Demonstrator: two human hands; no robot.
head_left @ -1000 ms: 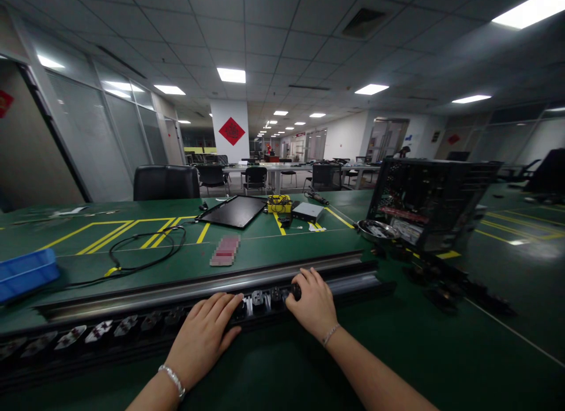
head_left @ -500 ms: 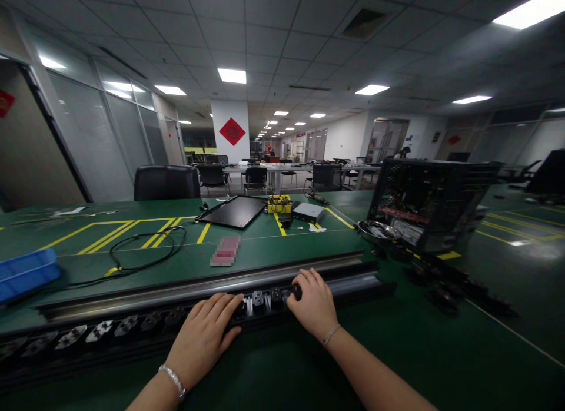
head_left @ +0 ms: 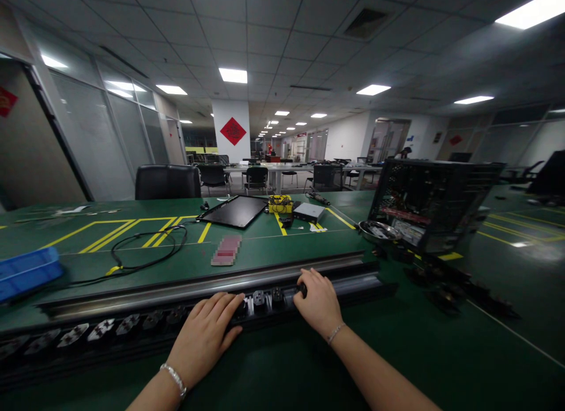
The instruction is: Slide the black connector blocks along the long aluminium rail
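Tabletop (head_left: 282, 246) is green with yellow striping. Long channel (head_left: 358, 284) is black with silvery interior. Bin (head_left: 29, 272) is solid blue. Wall diamond (head_left: 233, 131) is red.

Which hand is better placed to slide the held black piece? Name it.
The right hand, probably: its fingers grip the black piece, while the left hand rests on the near rail farther left.
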